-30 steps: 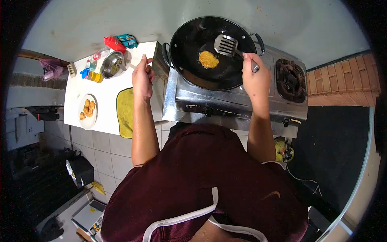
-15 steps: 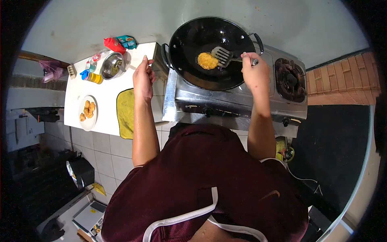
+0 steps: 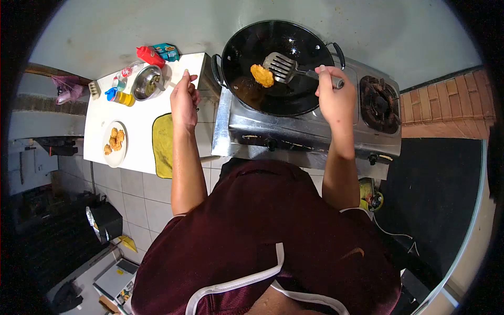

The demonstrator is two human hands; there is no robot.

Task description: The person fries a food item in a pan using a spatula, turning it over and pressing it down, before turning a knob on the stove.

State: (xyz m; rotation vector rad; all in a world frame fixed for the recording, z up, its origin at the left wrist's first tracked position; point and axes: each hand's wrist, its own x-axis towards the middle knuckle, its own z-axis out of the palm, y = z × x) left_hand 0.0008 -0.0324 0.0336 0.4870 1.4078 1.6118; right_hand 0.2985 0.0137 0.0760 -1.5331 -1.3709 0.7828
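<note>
My right hand point(image 3: 336, 97) is closed around the handle of a slotted metal spatula point(image 3: 281, 67). The spatula's blade is over the black wok point(image 3: 310, 100), its edge right against a golden-orange fried fritter point(image 3: 262, 75). Dark, shiny oil lies in the bottom of the wok. Held up left of the wok handle, my left hand point(image 3: 185, 101) has loosely curled fingers that stand apart, with nothing seen in them. Below it on the white table is a yellow-green cloth point(image 3: 163, 146).
The wok sits on a steel gas stove point(image 3: 294, 139) with a second burner point(image 3: 379, 102) to its right. On the white table point(image 3: 139, 126) are a plate point(image 3: 122, 156) of fried pieces, a metal bowl point(image 3: 139, 86), a yellow bottle with blue cap point(image 3: 123, 98) and a red bottle point(image 3: 149, 56).
The spatula blade has moved left and slightly up in the view. The fritter has shifted a little left and up and looks tilted, narrower and deeper orange. My left hand has barely moved.
</note>
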